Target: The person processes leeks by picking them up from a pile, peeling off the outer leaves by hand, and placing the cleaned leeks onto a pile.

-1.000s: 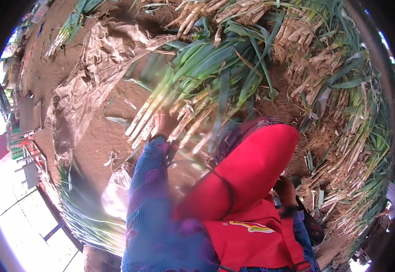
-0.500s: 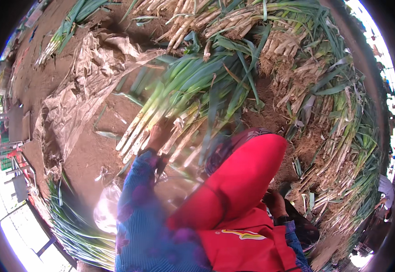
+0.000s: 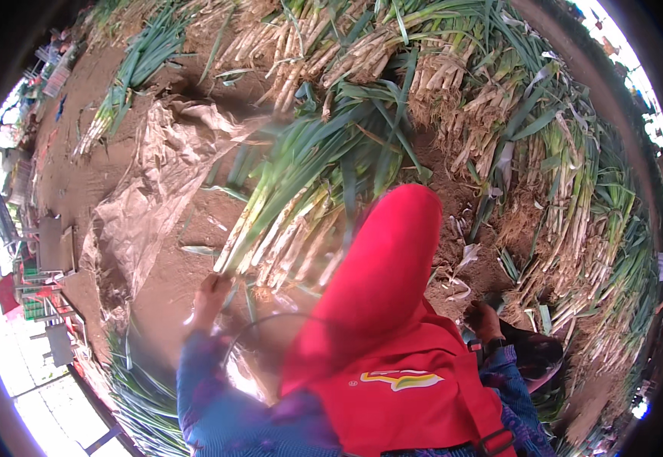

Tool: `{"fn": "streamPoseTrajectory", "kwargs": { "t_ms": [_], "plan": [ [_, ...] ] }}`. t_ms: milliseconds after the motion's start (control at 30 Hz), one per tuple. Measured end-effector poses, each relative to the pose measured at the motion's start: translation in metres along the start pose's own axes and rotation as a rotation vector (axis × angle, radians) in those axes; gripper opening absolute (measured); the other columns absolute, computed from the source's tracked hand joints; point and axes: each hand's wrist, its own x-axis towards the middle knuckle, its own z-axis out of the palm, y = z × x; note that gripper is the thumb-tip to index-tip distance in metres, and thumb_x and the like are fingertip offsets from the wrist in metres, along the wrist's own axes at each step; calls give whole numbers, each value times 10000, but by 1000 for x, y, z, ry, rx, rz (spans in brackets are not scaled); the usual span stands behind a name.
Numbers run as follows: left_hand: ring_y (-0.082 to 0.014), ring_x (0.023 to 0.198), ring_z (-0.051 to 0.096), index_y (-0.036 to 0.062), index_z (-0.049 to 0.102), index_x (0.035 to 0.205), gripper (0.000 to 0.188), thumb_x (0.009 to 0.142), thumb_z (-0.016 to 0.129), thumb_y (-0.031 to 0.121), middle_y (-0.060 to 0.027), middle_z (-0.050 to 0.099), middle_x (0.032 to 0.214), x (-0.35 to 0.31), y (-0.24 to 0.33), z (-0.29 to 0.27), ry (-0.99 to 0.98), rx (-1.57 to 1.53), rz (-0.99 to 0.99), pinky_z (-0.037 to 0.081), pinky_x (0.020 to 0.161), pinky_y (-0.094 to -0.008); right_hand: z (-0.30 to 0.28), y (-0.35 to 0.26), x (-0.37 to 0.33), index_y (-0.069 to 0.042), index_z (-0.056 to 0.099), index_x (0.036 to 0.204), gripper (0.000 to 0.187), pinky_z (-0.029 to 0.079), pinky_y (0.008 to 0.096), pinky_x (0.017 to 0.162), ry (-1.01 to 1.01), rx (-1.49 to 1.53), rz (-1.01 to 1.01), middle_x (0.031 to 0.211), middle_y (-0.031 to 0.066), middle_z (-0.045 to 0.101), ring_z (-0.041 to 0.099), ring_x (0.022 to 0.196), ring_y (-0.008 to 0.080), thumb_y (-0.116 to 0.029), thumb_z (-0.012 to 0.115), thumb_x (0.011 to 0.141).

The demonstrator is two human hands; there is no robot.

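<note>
A bunch of leeks (image 3: 293,221) lies on the soil in front of me, white stalks toward me and green leaves pointing away. At its near left end is my left hand (image 3: 211,297), fingers closed around the root end of a leek; that leek is smeared by motion. My right hand (image 3: 485,320) is low on the right, beside my red-covered knee (image 3: 392,244) and a dark shoe (image 3: 533,354). Its fingers are curled in, and what they hold, if anything, is hidden.
Piled leeks (image 3: 560,228) curve around the far side and the right, roots inward. A crumpled brown sheet (image 3: 156,175) lies left of the bunch. More leeks (image 3: 141,388) lie at lower left, and a small bundle (image 3: 129,84) at far left. Loose peelings (image 3: 464,259) litter the soil.
My left hand has moved left and toward me, from over the stalks to their near end. My right hand stays low on the right; the whole view has shifted slightly.
</note>
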Motion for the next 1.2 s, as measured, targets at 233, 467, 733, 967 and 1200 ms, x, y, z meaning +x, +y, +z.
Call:
{"fn": "streamPoseTrajectory", "kwargs": {
  "t_ms": [233, 467, 733, 967, 1200],
  "plan": [
    [-76, 496, 462, 10, 606, 944, 334, 821, 624, 321, -4, 529, 655, -136, -4, -170, -42, -251, -459, 346, 444, -210, 53, -9, 18, -54, 532, 1005, 255, 455, 329, 559, 136, -195, -93, 746, 80, 572, 580, 675, 233, -273, 557, 878],
    [-62, 558, 460, 11, 597, 1062, 380, 837, 592, 317, 3, 552, 752, -246, 41, -281, 291, -377, -436, 357, 492, -191, 106, -13, 17, -56, 609, 1020, 273, 494, 319, 606, 25, -247, -112, 812, 88, 640, 622, 706, 205, -287, 586, 875],
    [-46, 612, 459, 9, 599, 1103, 365, 863, 566, 283, 16, 562, 821, -258, 74, -346, 561, -376, -166, 368, 522, -190, 71, -13, 55, -92, 604, 1052, 245, 513, 351, 624, -10, -84, -62, 758, 74, 645, 637, 703, 239, -270, 536, 897],
    [-45, 703, 442, 2, 515, 1264, 449, 904, 493, 269, 33, 540, 938, -154, 134, -335, 253, -385, 190, 371, 615, -182, 116, -16, 11, -71, 606, 1103, 299, 539, 375, 635, -27, -164, -188, 846, 86, 670, 659, 738, 237, -272, 497, 910],
    [-117, 800, 539, 22, 557, 1156, 276, 918, 484, 141, -43, 587, 980, 43, 276, -204, 96, -166, 640, 428, 684, -224, 138, -22, -20, -47, 613, 1080, 297, 533, 321, 642, -74, -244, -391, 818, 76, 664, 654, 728, 200, -277, 524, 914]
  ]
}}
